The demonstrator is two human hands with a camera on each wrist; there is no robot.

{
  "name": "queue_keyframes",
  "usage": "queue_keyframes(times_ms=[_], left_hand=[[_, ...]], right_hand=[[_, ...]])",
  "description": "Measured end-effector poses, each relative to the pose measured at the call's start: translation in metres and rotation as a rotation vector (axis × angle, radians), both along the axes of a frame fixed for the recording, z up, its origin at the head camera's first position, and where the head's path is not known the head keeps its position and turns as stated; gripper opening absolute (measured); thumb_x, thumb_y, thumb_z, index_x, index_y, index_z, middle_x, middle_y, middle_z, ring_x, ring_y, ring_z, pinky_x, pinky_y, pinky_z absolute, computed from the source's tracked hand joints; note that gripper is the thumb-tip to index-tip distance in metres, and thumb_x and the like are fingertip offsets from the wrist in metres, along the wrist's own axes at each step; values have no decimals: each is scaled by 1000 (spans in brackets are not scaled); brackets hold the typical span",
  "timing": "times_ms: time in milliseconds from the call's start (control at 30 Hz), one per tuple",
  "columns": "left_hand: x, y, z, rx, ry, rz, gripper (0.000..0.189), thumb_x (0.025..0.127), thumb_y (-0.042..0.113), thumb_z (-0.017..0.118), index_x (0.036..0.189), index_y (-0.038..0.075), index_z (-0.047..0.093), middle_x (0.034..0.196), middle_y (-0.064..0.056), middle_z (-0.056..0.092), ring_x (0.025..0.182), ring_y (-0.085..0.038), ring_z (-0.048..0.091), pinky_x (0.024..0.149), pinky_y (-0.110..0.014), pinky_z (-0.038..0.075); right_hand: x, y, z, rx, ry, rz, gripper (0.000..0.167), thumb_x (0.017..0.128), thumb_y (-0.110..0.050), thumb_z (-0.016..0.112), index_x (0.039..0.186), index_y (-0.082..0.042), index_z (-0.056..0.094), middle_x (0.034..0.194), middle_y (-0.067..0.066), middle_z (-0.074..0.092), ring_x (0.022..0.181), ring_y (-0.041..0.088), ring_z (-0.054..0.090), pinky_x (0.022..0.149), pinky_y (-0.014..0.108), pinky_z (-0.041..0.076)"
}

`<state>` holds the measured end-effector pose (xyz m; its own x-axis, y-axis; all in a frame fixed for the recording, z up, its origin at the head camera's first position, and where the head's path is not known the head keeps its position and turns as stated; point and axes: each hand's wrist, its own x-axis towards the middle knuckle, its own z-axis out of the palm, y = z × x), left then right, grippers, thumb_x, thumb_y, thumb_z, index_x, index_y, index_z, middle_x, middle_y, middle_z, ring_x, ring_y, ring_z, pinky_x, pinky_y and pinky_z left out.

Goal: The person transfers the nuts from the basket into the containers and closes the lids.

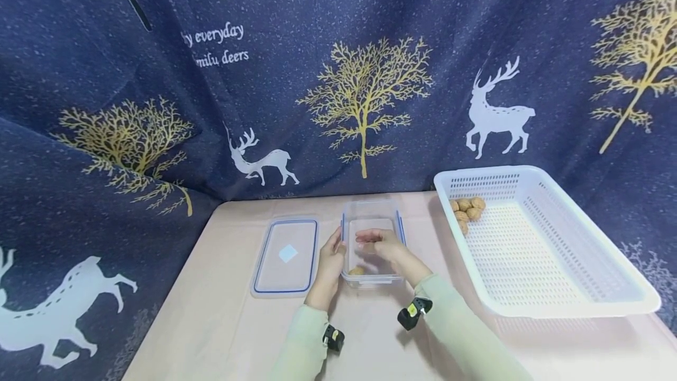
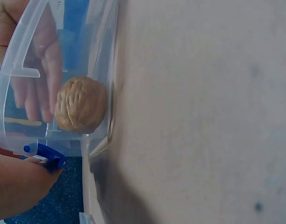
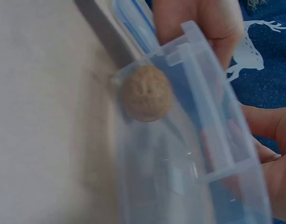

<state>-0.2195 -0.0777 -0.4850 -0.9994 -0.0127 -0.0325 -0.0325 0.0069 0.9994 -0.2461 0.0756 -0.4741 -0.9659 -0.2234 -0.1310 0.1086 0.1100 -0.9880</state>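
A clear plastic food container (image 1: 370,280) with blue-edged sides stands without its lid on the table. One walnut (image 1: 357,271) lies in its near left corner, seen close through the wall in the left wrist view (image 2: 81,105) and the right wrist view. My left hand (image 1: 330,263) grips the container's left side, its thumb at the rim by a blue edge. Over the container's inside is my right hand (image 1: 383,244), fingers spread apart from the thumb and pointing left, with nothing visible between them.
The lid (image 1: 288,256), with a blue seal and a pale diamond label, lies flat left of the container. At the right stands a large white perforated basket (image 1: 573,304), several walnuts (image 1: 468,210) gathered in its far left corner. A dark blue patterned cloth (image 1: 338,104) hangs behind the table.
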Motion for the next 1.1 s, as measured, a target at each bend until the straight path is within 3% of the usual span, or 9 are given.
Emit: queue_keyframes(times_ms=[67, 133, 200, 300, 567, 900, 1100], left_hand=[[6, 0, 10, -16, 2, -7, 48, 99, 1, 41, 145, -7, 31, 151, -25, 29, 139, -42, 27, 115, -50, 25], [6, 0, 10, -30, -1, -6, 48, 99, 2, 41, 146, -6, 31, 152, -25, 29, 139, -42, 27, 115, -50, 25], [4, 0, 7, -38, 0, 2, 48, 100, 4, 42, 147, -3, 31, 152, -24, 29, 139, -41, 28, 115, -50, 25], [-4, 0, -6, -30, 1, 14, 48, 100, 3, 41, 147, 0, 33, 152, -22, 30, 140, -40, 28, 116, -49, 25], [-2, 1, -6, -27, 6, 8, 49, 100, 4, 41, 147, -2, 31, 153, -22, 28, 140, -40, 27, 116, -49, 25], [-3, 0, -7, -37, -7, 7, 49, 100, 4, 40, 148, -1, 30, 153, -21, 28, 140, -39, 27, 116, -47, 24], [-5, 0, -9, -36, -10, 13, 48, 100, 4, 41, 147, -1, 32, 152, -22, 29, 140, -39, 28, 116, -47, 25]], right_hand=[[0, 2, 9, -7, 14, 19, 36, 89, 1, 62, 123, 10, 58, 119, 26, 62, 111, 34, 60, 95, 36, 53], [-2, 3, 15, -22, 36, 32, 37, 89, 2, 62, 124, 12, 56, 120, 28, 61, 111, 34, 60, 95, 35, 53], [-5, 5, 21, -19, 49, 37, 38, 89, 2, 62, 125, 12, 55, 120, 28, 61, 112, 34, 60, 96, 35, 52], [-11, 6, 26, -30, 51, 31, 39, 90, 2, 61, 127, 11, 54, 122, 28, 60, 113, 34, 60, 98, 36, 51], [-20, 9, 54, -66, 63, -14, 40, 90, 2, 62, 128, 11, 53, 123, 27, 60, 111, 28, 61, 103, 38, 47], [-31, 20, 98, 37, 59, -41, 43, 91, -12, 65, 132, -3, 55, 130, 15, 59, 121, 29, 54, 109, 41, 40], [-38, 35, 124, 46, 89, -60, 45, 92, -13, 64, 135, -4, 52, 135, 16, 55, 124, 29, 52, 110, 41, 39]])
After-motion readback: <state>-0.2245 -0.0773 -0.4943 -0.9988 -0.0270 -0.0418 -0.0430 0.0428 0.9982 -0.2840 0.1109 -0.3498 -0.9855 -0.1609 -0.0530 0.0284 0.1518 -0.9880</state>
